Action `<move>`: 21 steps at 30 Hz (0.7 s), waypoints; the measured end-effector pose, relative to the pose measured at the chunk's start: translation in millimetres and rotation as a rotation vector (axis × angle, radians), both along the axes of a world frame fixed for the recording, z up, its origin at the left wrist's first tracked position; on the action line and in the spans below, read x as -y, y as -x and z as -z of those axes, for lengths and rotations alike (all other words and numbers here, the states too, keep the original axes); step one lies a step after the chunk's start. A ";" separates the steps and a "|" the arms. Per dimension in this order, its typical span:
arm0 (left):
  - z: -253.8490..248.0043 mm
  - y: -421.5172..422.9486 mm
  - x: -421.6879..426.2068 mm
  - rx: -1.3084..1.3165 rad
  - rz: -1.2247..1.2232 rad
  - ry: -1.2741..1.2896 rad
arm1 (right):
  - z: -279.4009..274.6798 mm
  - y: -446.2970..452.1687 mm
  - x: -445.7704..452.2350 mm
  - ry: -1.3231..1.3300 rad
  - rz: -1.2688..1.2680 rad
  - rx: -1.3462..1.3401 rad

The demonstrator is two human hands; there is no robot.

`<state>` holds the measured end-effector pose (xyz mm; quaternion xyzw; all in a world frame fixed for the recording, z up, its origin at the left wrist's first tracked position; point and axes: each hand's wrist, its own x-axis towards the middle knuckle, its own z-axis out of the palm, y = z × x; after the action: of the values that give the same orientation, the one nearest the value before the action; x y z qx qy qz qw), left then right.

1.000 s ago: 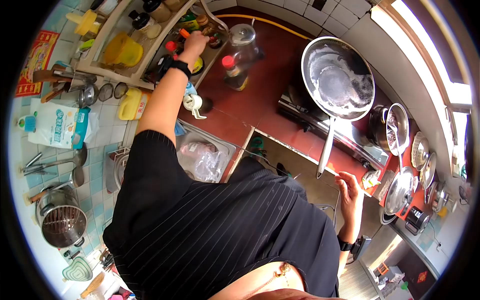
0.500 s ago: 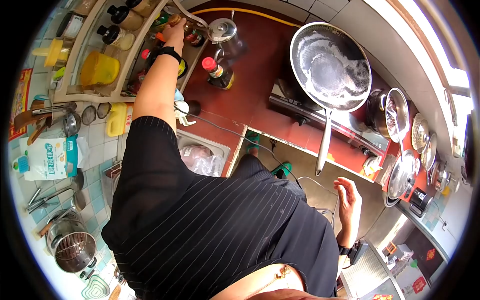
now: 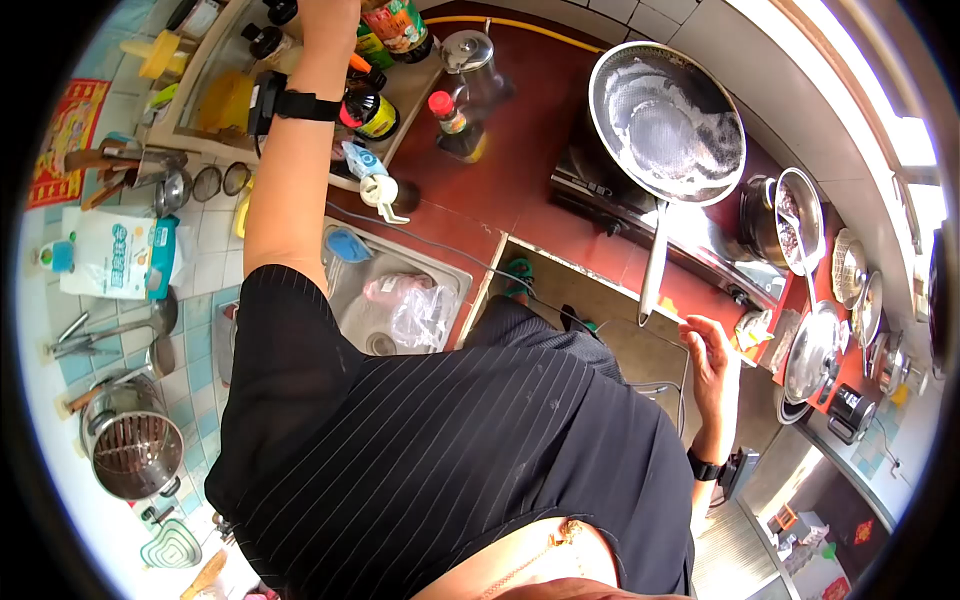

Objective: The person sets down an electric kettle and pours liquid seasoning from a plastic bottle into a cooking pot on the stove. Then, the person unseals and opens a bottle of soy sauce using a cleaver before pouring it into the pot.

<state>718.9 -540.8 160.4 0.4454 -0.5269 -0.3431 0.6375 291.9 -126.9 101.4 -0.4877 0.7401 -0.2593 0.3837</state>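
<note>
My left hand (image 3: 330, 22) reaches up to the shelf and is cut off by the top edge, so its fingers are hidden. Close beside it is a sauce bottle (image 3: 398, 25) with a green and orange label, its top out of view; I cannot tell whether the hand grips it. Below stands a dark bottle with a yellow label (image 3: 372, 116). Over the floor in front of the counter hangs my right hand (image 3: 712, 362), empty, its fingers apart and slightly bent.
The shelf (image 3: 412, 105) holds several bottles. On the red counter (image 3: 420, 185) stand a red-capped bottle (image 3: 455, 125) and a glass pitcher (image 3: 470, 55). A wok (image 3: 665, 130) sits on the stove, with a pot (image 3: 795, 215) beside it. Plastic bags (image 3: 415, 310) lie in the sink (image 3: 345, 335).
My left hand has moved up, mostly out of the frame. The labelled sauce bottle shows larger near it. The view has shifted, showing more of the sink. My right hand stays empty.
</note>
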 end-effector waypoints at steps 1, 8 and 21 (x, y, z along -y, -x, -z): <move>-13.6 1.3 -8.8 -0.011 0.084 0.054 | 1.1 3.1 -2.7 0.017 -0.014 0.009; -75.1 74.5 -133.6 0.082 0.559 0.049 | -15.9 21.5 -22.1 0.185 -0.104 0.030; 34.9 245.5 -355.5 -0.030 0.961 -0.354 | -60.5 57.3 -82.9 0.402 -0.187 0.167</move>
<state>473.4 -185.4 125.6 0.2489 -0.5969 -0.6877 0.3299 234.6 -44.1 161.9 -0.5975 0.5909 -0.4044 0.3609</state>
